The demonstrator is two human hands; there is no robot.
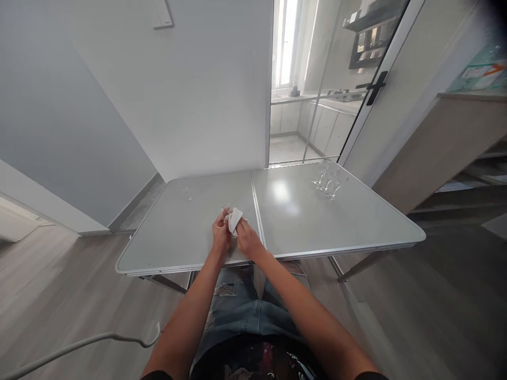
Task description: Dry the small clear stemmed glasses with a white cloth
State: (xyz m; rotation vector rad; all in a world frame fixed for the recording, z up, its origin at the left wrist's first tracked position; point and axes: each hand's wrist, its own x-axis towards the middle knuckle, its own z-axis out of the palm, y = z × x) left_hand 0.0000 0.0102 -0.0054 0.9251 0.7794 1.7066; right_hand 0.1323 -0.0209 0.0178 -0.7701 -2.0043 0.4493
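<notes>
Wiping, I judge, is the step in hand: my right hand (249, 240) grips a folded white cloth (235, 218) above the near edge of the surface (182, 232), left of its seam. My left hand (221, 232) curls beside it, seemingly around something clear, though I can't tell whether it grips. The next move would call for steady support and light cloth pressure. Clear glasses (331, 188) stand well apart, far right.
</notes>
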